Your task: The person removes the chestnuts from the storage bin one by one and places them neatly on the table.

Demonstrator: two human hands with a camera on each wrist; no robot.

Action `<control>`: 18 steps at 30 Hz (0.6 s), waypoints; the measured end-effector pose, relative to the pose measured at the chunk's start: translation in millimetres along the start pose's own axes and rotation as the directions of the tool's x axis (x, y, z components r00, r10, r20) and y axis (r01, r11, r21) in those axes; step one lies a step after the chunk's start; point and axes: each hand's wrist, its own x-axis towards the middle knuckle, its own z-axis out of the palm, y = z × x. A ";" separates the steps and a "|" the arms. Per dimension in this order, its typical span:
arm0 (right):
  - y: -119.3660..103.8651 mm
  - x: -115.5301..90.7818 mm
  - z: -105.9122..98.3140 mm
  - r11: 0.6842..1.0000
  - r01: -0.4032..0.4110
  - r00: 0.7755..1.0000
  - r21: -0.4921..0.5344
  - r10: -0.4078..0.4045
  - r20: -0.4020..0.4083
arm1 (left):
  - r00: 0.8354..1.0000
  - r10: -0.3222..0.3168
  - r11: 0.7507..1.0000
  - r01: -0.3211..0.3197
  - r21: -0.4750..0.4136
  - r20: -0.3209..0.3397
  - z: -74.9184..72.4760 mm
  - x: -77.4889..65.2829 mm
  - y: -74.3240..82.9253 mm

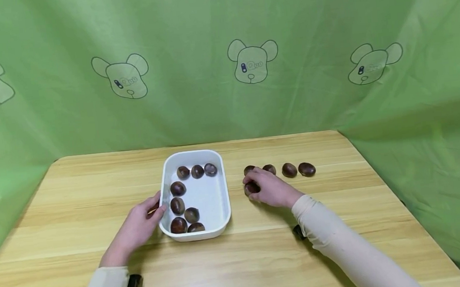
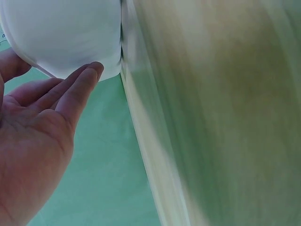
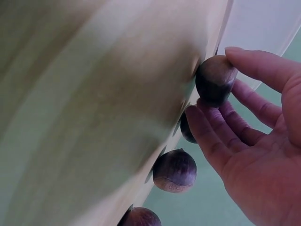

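Head view: we have the left hand pinching the tray at its rim, eight chestnuts inside; across the bench, the right hand grips one chestnut, four more nearby. Left wrist: we see fingers partly bent against the tray's outer wall. Right wrist: thumb and fingertips pinch that chestnut; we'd judge it light, hard, slippery-shelled, best held across its widest sides.
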 end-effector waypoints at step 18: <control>2.2 -3.2 -2.5 0.995 -0.089 0.996 0.047 0.090 -0.022 | 1.000 -0.011 1.000 0.011 -0.004 0.005 0.1 -0.1 -1.3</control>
